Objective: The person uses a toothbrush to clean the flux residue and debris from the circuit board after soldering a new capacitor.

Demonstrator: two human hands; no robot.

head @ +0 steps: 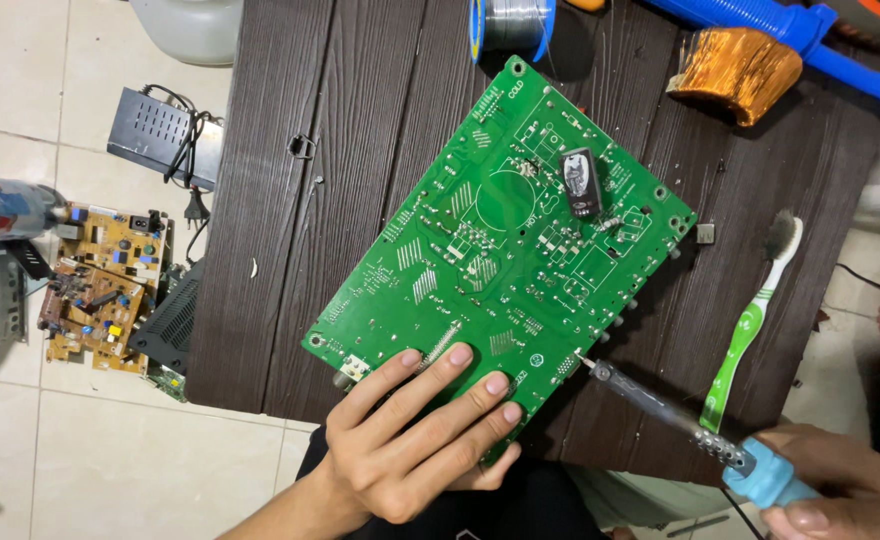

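Note:
A large green circuit board [480, 240] lies tilted on a dark wooden table [290, 200], solder side up. My left hand [410, 435] rests flat on the board's near edge, fingers spread. My right hand [830, 485] grips the blue handle of a soldering iron [660, 405], whose tip touches the board's lower right edge. A small black component [581, 182] sits on the board's upper part.
A green-and-white toothbrush [755, 320] lies right of the board. At the table's far edge are a solder spool [512, 25], a roll of amber tape [735, 70] and a blue tool [790, 30]. On the tiled floor at left lie a brown circuit board [105, 290] and black boxes.

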